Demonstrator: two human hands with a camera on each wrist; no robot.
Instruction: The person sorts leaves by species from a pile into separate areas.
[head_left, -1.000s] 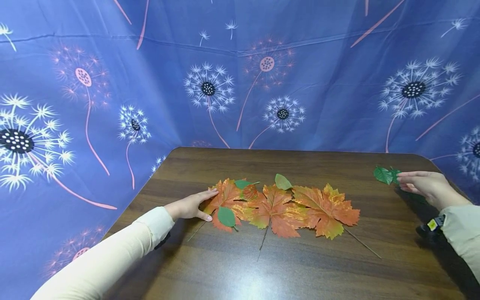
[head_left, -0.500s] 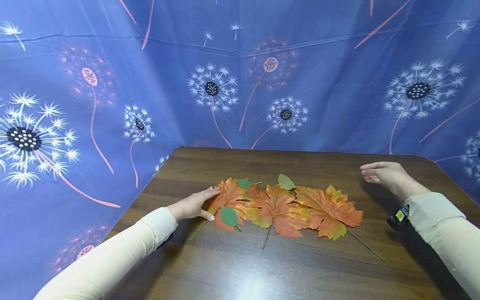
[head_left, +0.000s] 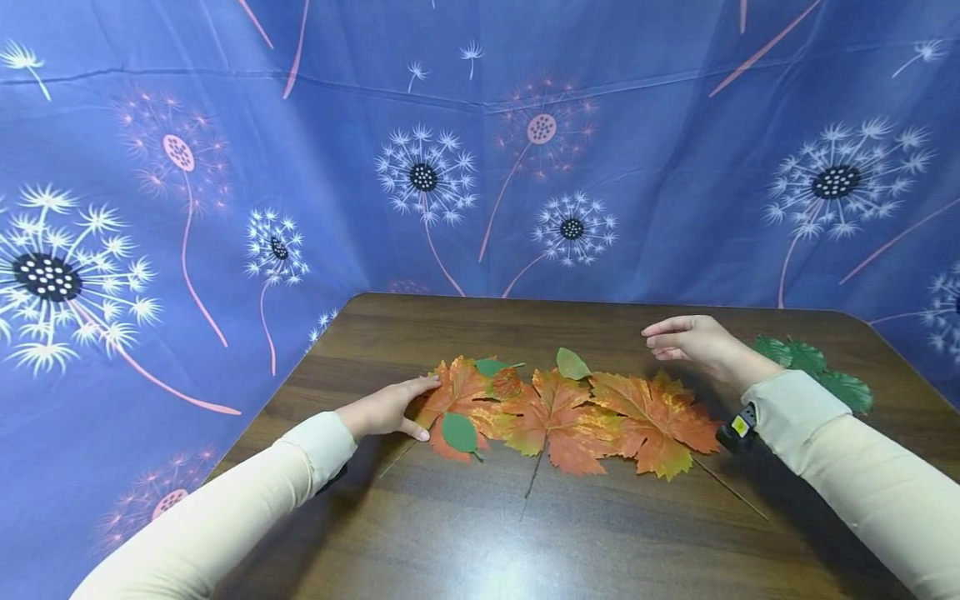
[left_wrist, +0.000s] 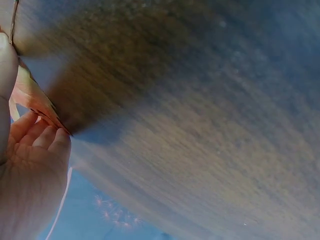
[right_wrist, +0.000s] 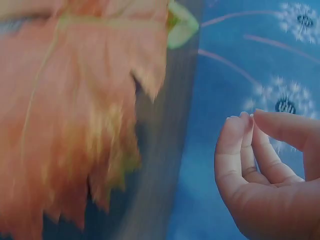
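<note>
Three orange maple leaves lie in a row on the wooden table: a left leaf [head_left: 459,387], a middle leaf [head_left: 553,417] and a right leaf [head_left: 660,421]. My left hand [head_left: 386,410] rests at the left leaf's outer edge, thumb and fingers spread. In the left wrist view the fingertips touch that leaf's edge [left_wrist: 40,102]. My right hand [head_left: 693,342] is above the table behind the right leaf, fingers lightly bent. The right wrist view shows its thumb close to the fingertips [right_wrist: 235,127], with nothing visible between them.
Small green leaves lie about the row: an oval leaf [head_left: 459,432], a leaf at the back [head_left: 491,367] and a paler leaf [head_left: 572,364]. Dark green leaves [head_left: 806,358] lie to the right, partly behind my forearm. A blue dandelion-print cloth [head_left: 645,208] hangs behind the table.
My right hand has moved left from the dark green leaves, leaving them on the table, and is now behind the right maple leaf. My left hand stays in place.
</note>
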